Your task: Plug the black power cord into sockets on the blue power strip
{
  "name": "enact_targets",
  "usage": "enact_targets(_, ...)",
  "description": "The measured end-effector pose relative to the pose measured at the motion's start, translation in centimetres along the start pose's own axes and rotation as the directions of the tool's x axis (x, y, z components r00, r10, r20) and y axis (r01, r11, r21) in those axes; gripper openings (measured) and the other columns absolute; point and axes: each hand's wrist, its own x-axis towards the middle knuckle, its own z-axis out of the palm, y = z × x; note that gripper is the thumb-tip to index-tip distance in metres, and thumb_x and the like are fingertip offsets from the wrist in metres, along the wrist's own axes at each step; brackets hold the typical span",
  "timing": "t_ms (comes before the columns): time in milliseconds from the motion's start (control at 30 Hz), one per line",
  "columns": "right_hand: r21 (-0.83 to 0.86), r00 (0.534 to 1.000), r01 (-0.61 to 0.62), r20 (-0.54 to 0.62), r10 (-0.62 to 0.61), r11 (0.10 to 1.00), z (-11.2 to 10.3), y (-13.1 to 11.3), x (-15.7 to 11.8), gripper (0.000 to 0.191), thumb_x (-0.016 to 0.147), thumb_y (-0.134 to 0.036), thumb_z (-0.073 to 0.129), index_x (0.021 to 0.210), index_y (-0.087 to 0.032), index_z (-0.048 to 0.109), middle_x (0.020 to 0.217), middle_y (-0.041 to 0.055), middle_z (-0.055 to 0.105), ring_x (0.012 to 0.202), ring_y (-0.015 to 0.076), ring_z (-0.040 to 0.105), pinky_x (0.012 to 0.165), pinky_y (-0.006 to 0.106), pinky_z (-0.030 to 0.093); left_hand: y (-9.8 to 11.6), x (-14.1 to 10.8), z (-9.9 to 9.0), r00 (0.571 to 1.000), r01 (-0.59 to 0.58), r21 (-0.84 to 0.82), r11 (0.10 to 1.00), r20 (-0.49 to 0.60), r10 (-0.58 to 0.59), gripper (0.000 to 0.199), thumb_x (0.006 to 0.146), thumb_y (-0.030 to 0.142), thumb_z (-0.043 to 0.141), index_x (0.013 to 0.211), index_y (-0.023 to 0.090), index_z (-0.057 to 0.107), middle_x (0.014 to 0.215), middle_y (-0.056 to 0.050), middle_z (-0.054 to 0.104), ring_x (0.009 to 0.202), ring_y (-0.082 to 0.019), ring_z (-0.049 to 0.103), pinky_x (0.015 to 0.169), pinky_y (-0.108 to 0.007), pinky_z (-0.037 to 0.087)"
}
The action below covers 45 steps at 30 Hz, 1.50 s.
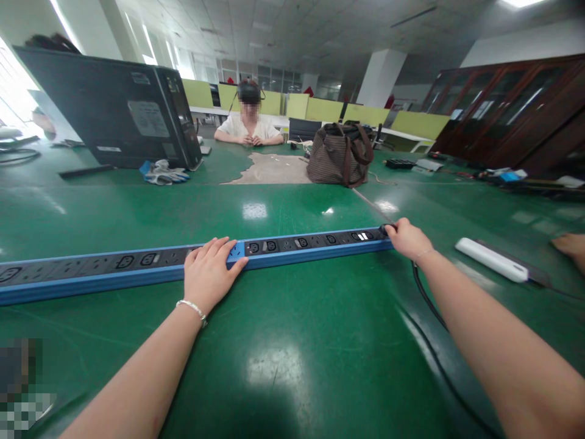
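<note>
A long blue-and-black power strip lies across the green table, its face lined with several sockets. My left hand grips it near the middle, fingers over the far edge and thumb along the near side. At the strip's right end, my right hand is closed around a black plug, which sits at the last socket. My fingers hide most of the plug, so how deep it sits cannot be seen. A black cable hangs below that hand and curves toward the front edge.
Farther back stand a black computer case, blue-and-white gloves and a brown bag. A white power strip lies to the right, near another person's hand. Across the table sits a person.
</note>
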Motion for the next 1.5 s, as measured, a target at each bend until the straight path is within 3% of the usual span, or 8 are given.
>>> enact_targets(567,-0.014,0.999,0.005,0.043,-0.004,1.0,1.1,-0.3,0.6,0.042,0.091,-0.039,0.034,0.115,-0.006,0.045,0.102,0.0247,0.064,0.097,0.03,0.063,0.081,0.037,0.045,-0.1,0.0,0.1,1.0,-0.012,0.01,1.0,-0.011,0.013,0.051,0.087,0.056,0.035,0.121,0.024,0.055,0.13,-0.007,0.056,0.123,-0.026,0.046,0.1,-0.044,0.031)
enact_targets(1000,-0.092,0.992,0.043,0.126,-0.031,0.995,1.0,-0.5,1.1,0.048,0.092,-0.041,0.03,0.119,-0.004,0.041,0.099,0.0255,0.065,0.094,0.0302,0.064,0.084,0.04,0.044,-0.1,0.0,0.2,1.0,-0.004,-0.006,1.0,-0.011,0.004,0.049,0.086,0.055,0.037,0.121,0.026,0.055,0.131,-0.007,0.056,0.123,-0.026,0.045,0.101,-0.045,0.03)
enact_targets(1200,-0.164,0.98,0.054,0.2,-0.02,0.985,0.5,-0.8,1.5,0.046,0.092,-0.041,0.024,0.115,-0.008,0.045,0.106,0.025,0.063,0.098,0.031,0.062,0.084,0.043,0.044,-0.1,0.0,0.1,1.0,-0.009,0.01,1.0,-0.012,0.009,0.05,0.086,0.056,0.036,0.121,0.025,0.055,0.13,-0.007,0.056,0.123,-0.025,0.046,0.101,-0.043,0.031)
enact_targets(1500,-0.136,0.984,0.091,0.162,-0.068,0.987,0.7,-0.4,1.2,0.043,0.091,-0.043,0.027,0.11,-0.01,0.049,0.101,0.0229,0.065,0.094,0.0294,0.064,0.085,0.042,0.044,0.1,0.0,-0.1,1.0,0.005,0.012,1.0,0.004,-0.005,0.048,0.086,0.054,0.037,0.12,0.026,0.055,0.131,-0.005,0.056,0.123,-0.025,0.046,0.1,-0.043,0.03)
